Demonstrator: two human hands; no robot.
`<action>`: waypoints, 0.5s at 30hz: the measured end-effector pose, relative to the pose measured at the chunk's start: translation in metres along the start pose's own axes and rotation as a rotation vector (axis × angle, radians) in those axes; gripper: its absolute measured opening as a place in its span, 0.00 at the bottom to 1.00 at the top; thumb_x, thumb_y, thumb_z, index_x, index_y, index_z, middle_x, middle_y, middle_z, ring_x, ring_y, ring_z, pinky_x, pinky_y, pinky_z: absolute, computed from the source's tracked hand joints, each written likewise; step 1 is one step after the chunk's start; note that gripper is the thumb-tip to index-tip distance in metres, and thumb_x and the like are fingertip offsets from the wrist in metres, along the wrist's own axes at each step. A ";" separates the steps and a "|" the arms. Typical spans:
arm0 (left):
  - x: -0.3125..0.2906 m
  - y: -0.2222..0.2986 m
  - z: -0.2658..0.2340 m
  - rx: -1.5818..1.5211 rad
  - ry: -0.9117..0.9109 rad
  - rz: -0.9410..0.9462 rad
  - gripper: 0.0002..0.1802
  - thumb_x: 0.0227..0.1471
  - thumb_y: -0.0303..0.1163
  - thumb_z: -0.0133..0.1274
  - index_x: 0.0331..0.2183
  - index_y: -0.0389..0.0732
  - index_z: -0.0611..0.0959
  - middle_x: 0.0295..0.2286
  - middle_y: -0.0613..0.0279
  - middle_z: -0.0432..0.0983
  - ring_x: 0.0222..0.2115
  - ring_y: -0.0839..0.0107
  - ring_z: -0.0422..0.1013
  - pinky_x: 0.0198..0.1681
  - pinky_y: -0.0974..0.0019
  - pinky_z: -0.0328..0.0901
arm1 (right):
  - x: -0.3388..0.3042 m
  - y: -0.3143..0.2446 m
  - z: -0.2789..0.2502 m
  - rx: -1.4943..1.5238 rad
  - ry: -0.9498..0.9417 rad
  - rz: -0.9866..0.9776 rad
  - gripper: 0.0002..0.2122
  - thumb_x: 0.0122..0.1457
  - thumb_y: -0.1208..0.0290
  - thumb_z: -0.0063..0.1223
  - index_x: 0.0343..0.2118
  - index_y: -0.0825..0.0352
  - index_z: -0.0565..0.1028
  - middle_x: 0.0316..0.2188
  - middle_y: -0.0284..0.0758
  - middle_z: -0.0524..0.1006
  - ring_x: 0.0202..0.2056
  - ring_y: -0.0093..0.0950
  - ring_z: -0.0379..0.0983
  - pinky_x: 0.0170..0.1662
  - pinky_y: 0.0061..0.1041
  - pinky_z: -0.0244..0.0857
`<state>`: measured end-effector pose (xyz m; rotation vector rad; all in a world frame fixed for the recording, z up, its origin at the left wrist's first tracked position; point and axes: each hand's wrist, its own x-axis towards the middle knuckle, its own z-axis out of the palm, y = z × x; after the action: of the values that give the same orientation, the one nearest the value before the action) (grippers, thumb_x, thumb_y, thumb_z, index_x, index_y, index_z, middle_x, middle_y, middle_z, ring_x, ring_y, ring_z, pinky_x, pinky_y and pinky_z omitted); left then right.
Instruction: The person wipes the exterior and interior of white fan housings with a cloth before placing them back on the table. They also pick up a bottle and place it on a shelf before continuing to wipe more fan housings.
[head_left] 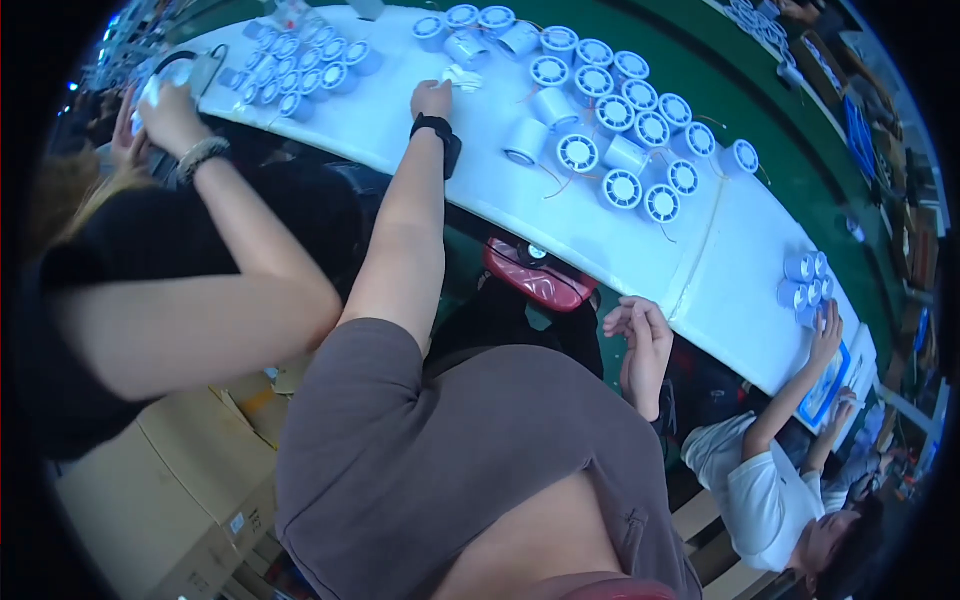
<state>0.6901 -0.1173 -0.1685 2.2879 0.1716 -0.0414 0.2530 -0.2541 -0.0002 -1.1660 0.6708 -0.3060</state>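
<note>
My left hand (432,99) reaches far out over the white table. Its fingers are closed at a small, crumpled-looking white item (464,77), whose exact kind I cannot make out. A dark watch (447,150) is on that wrist. Just beyond and to the right lie white cylinders with slotted round ends (577,153) and thin orange wires, some upright and some on their sides. Near the table's front edge, my right hand (643,345) is raised with loosely bent fingers apart, holding nothing.
More white cylinders stand in a group (312,72) at the far left and another (806,285) at the right. Co-workers sit close on both sides; the left one's arm (230,210) nearly meets mine. A red stool seat (540,275) is under the table, cardboard boxes (170,470) lower left.
</note>
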 end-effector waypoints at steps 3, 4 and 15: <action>-0.018 0.024 0.012 0.200 0.031 0.123 0.22 0.38 0.40 0.52 0.36 0.36 0.73 0.27 0.52 0.71 0.23 0.69 0.69 0.28 0.70 0.65 | -0.004 0.004 -0.008 -0.016 0.077 0.018 0.09 0.55 0.73 0.36 0.31 0.73 0.67 0.20 0.35 0.70 0.23 0.21 0.65 0.27 0.17 0.59; -0.020 0.031 0.009 0.297 0.083 0.181 0.23 0.37 0.41 0.53 0.36 0.36 0.73 0.27 0.52 0.72 0.23 0.70 0.69 0.27 0.70 0.65 | -0.004 0.005 -0.010 -0.015 0.080 0.022 0.09 0.55 0.73 0.36 0.31 0.73 0.67 0.20 0.35 0.70 0.23 0.21 0.65 0.27 0.17 0.59; -0.145 0.093 -0.052 -0.950 -0.336 0.190 0.07 0.44 0.27 0.47 0.28 0.33 0.72 0.23 0.64 0.69 0.26 0.75 0.66 0.32 0.73 0.62 | 0.023 -0.026 -0.048 -0.048 -0.073 0.034 0.09 0.55 0.73 0.36 0.31 0.74 0.67 0.19 0.35 0.69 0.22 0.21 0.64 0.27 0.17 0.58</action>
<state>0.5579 -0.1555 -0.0527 1.3143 -0.1770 -0.1989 0.2430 -0.3126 0.0054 -1.2045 0.6364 -0.2193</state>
